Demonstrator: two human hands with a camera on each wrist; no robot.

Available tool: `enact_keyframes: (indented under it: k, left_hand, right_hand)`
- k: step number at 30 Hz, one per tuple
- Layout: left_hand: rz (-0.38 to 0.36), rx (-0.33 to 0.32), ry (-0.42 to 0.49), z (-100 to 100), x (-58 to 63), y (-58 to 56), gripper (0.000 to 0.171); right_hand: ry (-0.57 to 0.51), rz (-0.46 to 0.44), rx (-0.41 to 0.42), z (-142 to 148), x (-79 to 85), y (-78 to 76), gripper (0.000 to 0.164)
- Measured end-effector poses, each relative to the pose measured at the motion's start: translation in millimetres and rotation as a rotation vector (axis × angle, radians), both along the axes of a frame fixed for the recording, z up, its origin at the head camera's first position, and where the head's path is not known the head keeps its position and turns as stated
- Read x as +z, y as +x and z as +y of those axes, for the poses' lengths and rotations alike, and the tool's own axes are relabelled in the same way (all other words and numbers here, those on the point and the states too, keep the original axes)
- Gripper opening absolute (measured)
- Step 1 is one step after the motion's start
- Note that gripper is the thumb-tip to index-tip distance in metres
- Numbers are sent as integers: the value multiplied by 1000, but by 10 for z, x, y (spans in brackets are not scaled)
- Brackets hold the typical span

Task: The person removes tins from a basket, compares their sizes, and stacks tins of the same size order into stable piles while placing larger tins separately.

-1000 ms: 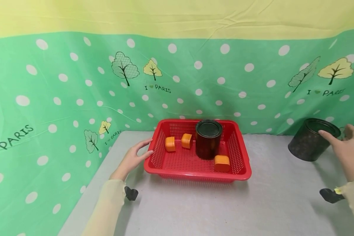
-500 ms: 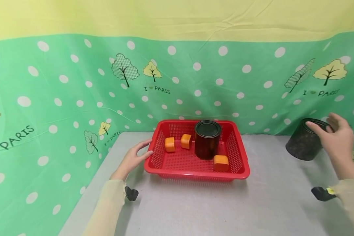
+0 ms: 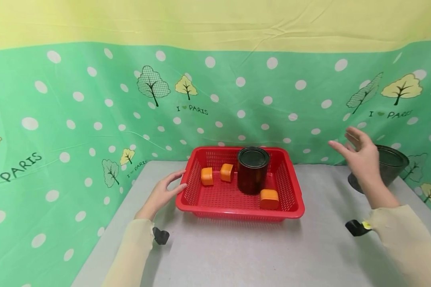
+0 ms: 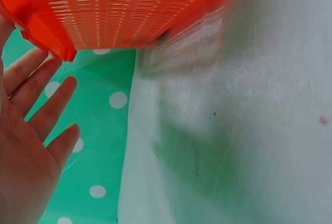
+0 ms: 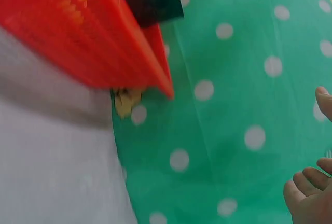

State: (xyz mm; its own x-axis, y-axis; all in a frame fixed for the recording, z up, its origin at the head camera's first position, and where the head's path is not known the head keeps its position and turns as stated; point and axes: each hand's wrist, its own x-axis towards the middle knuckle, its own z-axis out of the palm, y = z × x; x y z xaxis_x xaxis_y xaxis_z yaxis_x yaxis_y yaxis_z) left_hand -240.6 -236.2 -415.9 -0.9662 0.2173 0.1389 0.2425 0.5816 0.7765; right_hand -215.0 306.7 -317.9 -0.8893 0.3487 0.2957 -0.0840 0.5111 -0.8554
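A red perforated plastic basket [image 3: 219, 212] stands on the table against the back cloth. In it are a black lidded can [image 3: 252, 173], upright, and three small orange rounded blocks [image 3: 269, 199]. My left hand [image 3: 161, 193] touches the basket's left rim with its fingers spread and relaxed, also seen in the left wrist view. In the air to the basket's right is my right hand [image 3: 362, 159], fingers apart, holding nothing. Behind it a second black can [image 3: 393, 161] stands on the table, partly hidden by the hand and wrist.
The grey-white tabletop [image 3: 219, 255] extends in front of the basket. A green dotted cloth [image 3: 219, 87] hangs close along the back and the sides. Black wrist cameras [image 3: 160, 236] sit at both cuffs.
My right hand has moved left from beside the right-hand can to a spot in front of it, nearer the basket. The left hand, the basket and its contents have stayed in place.
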Motion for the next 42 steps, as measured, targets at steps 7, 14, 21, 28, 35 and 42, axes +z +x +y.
enact_keyframes:
  k: [7, 14, 21, 28, 35, 42]
  left_hand:
    - [16, -4, -1, 1, -19, -22, 59]
    - [16, -7, 8, -7, -38, -27, 59]
    - [10, -1, 12, -6, -33, -21, 60]
    - [10, 10, 15, 11, -28, -8, 58]
    - [4, 16, 14, 20, -20, 5, 58]
    - [16, 10, 18, 16, -27, 3, 58]
  right_hand:
    - [-22, 36, 130, -381, 41, -165, 79]
    - [-48, 38, 216, -715, 78, -332, 82]
    - [-77, -16, 344, -930, 57, -525, 81]
    - [-60, -147, 475, -1054, 0, -644, 82]
    - [-31, -249, 633, -1135, -78, -730, 78]
    - [8, -344, 763, -1185, -146, -781, 82]
